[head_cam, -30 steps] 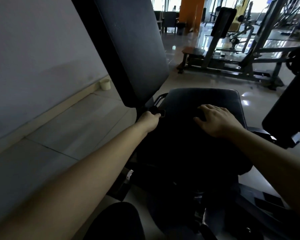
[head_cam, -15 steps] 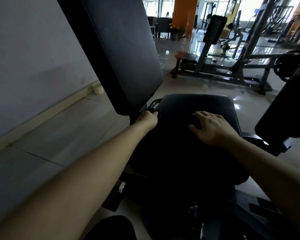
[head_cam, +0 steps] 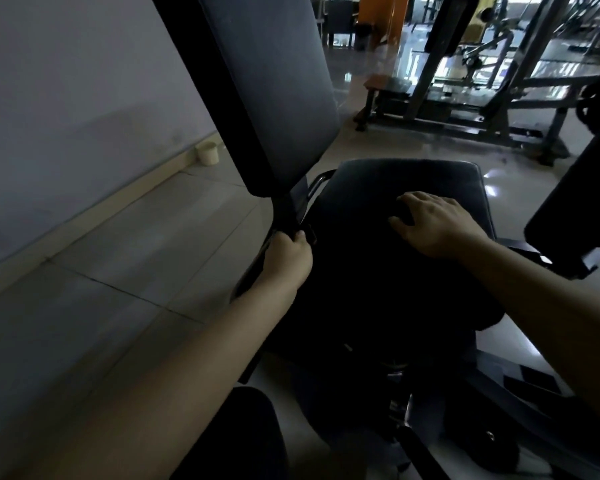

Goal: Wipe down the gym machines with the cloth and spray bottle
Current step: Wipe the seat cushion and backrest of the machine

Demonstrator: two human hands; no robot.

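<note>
black frame (head_cam: 286,211): l hand (head_cam: 286,259); seat (head_cam: 413,181): r hand (head_cam: 437,223)

Matt vinyl seat pad (head_cam: 413,178), glossy floor tiles (head_cam: 146,244).

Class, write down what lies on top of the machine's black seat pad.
The right hand lies on the seat pad, fingers spread. Whether a cloth sits beneath the palm is hidden by the hand and the darkness.
</note>
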